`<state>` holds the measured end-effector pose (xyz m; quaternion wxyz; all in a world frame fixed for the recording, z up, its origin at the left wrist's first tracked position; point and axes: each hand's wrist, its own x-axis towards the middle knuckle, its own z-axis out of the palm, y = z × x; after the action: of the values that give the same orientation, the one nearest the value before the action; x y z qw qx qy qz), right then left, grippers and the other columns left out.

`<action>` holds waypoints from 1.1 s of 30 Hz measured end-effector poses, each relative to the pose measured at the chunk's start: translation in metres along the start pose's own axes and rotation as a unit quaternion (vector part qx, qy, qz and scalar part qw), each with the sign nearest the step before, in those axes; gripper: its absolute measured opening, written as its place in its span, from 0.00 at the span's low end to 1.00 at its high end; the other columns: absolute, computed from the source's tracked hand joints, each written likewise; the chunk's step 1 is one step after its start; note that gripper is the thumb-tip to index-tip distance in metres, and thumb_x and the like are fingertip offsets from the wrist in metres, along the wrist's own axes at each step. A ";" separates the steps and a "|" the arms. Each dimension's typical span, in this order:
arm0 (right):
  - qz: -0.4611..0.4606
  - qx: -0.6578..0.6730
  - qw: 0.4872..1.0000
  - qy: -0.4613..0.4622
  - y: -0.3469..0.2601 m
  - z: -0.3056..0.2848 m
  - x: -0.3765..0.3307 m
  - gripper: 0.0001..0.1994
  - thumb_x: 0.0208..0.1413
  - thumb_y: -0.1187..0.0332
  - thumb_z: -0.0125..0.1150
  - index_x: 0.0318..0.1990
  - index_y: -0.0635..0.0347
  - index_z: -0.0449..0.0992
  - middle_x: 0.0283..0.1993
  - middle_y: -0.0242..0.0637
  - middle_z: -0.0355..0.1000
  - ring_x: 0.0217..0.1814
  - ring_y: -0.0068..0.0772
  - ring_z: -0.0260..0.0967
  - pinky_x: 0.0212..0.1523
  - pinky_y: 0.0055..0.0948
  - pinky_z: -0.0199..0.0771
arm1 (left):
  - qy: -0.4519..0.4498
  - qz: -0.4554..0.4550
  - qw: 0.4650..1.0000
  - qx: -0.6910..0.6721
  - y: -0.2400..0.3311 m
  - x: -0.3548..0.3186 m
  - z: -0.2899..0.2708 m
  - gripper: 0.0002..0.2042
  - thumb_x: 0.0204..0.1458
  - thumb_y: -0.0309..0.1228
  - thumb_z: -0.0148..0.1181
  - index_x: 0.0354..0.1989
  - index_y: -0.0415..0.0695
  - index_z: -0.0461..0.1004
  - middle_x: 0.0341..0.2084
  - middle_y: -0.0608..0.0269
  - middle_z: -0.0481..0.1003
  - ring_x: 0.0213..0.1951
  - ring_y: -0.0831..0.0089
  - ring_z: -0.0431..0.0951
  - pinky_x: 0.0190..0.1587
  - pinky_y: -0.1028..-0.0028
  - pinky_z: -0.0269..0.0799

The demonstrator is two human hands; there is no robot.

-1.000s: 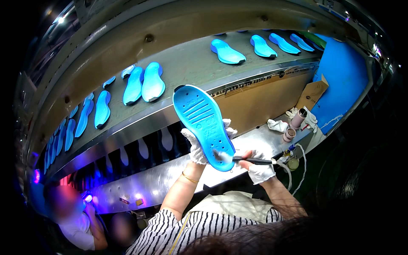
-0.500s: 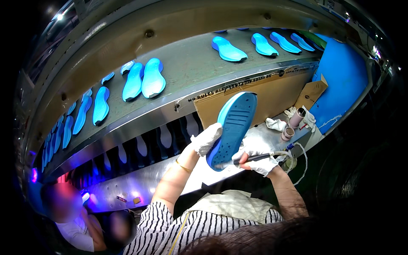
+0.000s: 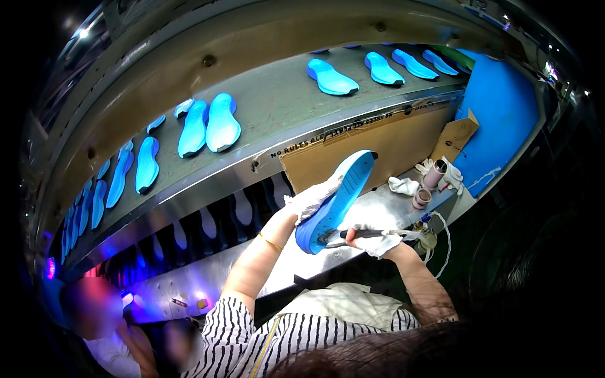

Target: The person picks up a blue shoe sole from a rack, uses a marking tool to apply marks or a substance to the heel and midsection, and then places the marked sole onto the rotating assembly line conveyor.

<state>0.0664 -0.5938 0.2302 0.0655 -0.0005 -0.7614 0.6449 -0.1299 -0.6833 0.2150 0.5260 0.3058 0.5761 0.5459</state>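
Observation:
A blue shoe sole (image 3: 351,189) is held up at a slant over the metal ledge, its dark-tipped end pointing up and away from me. My left hand (image 3: 312,198), in a white glove, is closed around the sole's left edge. A thin tool with a dark handle (image 3: 364,233), which looks like a brush, is in my right hand (image 3: 376,245). That hand wears a white glove with some fingertips bare. The tool's tip meets the sole's near, rounded end, where small dimples show. Part of the sole is hidden behind my left glove.
Beyond my hands a grey conveyor belt (image 3: 271,104) carries several blue soles (image 3: 223,123). Cardboard (image 3: 359,148) stands below it. At right are a blue panel (image 3: 504,116), a thread cone (image 3: 435,174), a tape roll (image 3: 422,199) and a white cord (image 3: 449,242). A person (image 3: 104,318) sits lower left.
The sole has tipped, so it now appears narrower and lower. My left glove covers more of its edge. The tool's tip has stayed by the near end. The view has shifted slightly.

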 end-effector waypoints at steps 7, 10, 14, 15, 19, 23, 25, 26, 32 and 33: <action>-0.113 0.138 0.983 -0.033 0.032 -0.024 0.016 0.12 0.36 0.77 0.66 0.32 0.65 0.72 0.33 0.36 0.71 0.35 0.29 0.69 0.36 0.24 0.69 | -0.007 0.047 0.999 -0.024 -0.007 0.004 -0.001 0.26 0.55 0.49 0.50 0.54 0.41 0.65 0.36 0.62 0.73 0.34 0.79 0.72 0.38 0.79 0.71; -0.128 -0.028 0.991 0.023 0.018 -0.021 0.004 0.05 0.37 0.80 0.60 0.22 0.59 0.73 0.27 0.35 0.70 0.31 0.28 0.68 0.35 0.25 0.68 | 0.008 0.071 0.995 -0.073 -0.004 -0.004 -0.002 0.25 0.55 0.50 0.49 0.53 0.41 0.65 0.35 0.62 0.73 0.33 0.78 0.73 0.36 0.77 0.72; -0.088 0.033 0.995 0.020 -0.002 -0.032 -0.006 0.05 0.36 0.81 0.61 0.22 0.60 0.72 0.25 0.33 0.69 0.30 0.27 0.67 0.34 0.25 0.68 | 0.016 0.082 0.985 -0.150 0.009 -0.023 -0.008 0.25 0.56 0.50 0.48 0.52 0.41 0.65 0.37 0.59 0.72 0.34 0.73 0.74 0.39 0.72 0.73; -0.145 -0.031 0.987 0.058 -0.014 -0.034 -0.009 0.05 0.37 0.81 0.61 0.21 0.61 0.72 0.25 0.33 0.69 0.30 0.26 0.67 0.34 0.24 0.68 | 0.006 0.094 0.979 -0.178 0.015 -0.030 -0.010 0.25 0.56 0.50 0.47 0.52 0.40 0.65 0.38 0.58 0.72 0.35 0.71 0.74 0.40 0.71 0.72; -0.113 0.112 0.964 0.212 -0.006 -0.034 -0.019 0.08 0.45 0.77 0.65 0.32 0.63 0.72 0.33 0.34 0.74 0.36 0.23 0.71 0.36 0.23 0.71 | -0.096 0.111 0.942 -0.301 0.026 -0.055 -0.002 0.26 0.56 0.49 0.46 0.53 0.39 0.64 0.42 0.53 0.71 0.41 0.64 0.73 0.46 0.66 0.70; -0.113 -0.099 0.940 0.306 -0.006 -0.015 -0.023 0.11 0.40 0.75 0.69 0.30 0.61 0.71 0.23 0.34 0.73 0.26 0.22 0.71 0.29 0.22 0.71 | -0.183 0.041 0.886 -0.425 -0.013 -0.065 0.018 0.27 0.57 0.49 0.44 0.55 0.38 0.62 0.47 0.49 0.70 0.46 0.58 0.72 0.51 0.60 0.69; -0.114 -0.106 0.936 0.315 0.003 -0.010 -0.022 0.11 0.40 0.73 0.69 0.29 0.60 0.71 0.25 0.35 0.73 0.25 0.23 0.71 0.27 0.24 0.70 | -0.182 0.014 0.839 -0.513 -0.052 -0.056 0.018 0.27 0.57 0.49 0.44 0.55 0.38 0.62 0.47 0.48 0.70 0.47 0.56 0.72 0.53 0.58 0.68; -0.118 -0.182 0.921 0.323 0.000 -0.010 -0.021 0.10 0.41 0.74 0.68 0.29 0.60 0.70 0.25 0.35 0.73 0.25 0.23 0.71 0.28 0.24 0.71 | -0.180 0.000 0.806 -0.564 -0.055 -0.050 0.027 0.27 0.57 0.48 0.45 0.56 0.38 0.61 0.47 0.47 0.70 0.47 0.56 0.73 0.53 0.58 0.67; -0.231 -0.192 0.880 0.368 -0.004 -0.012 -0.004 0.09 0.43 0.78 0.63 0.32 0.62 0.69 0.26 0.35 0.72 0.26 0.23 0.71 0.29 0.20 0.71 | -0.059 0.052 0.893 -0.443 -0.066 -0.033 0.069 0.30 0.54 0.55 0.46 0.54 0.41 0.63 0.43 0.54 0.72 0.40 0.67 0.75 0.44 0.69 0.74; -0.217 -0.089 0.917 0.321 0.004 -0.001 -0.003 0.09 0.44 0.78 0.63 0.32 0.62 0.70 0.26 0.35 0.72 0.26 0.22 0.70 0.29 0.20 0.71 | -0.116 0.073 0.875 -0.464 -0.082 -0.025 0.058 0.30 0.53 0.56 0.45 0.53 0.41 0.63 0.42 0.55 0.72 0.39 0.68 0.75 0.44 0.69 0.74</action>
<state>0.0693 -0.5926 0.2262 0.4447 -0.0483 -0.7348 0.5099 -0.0502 -0.7066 0.1526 0.6292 0.1293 0.1671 0.7480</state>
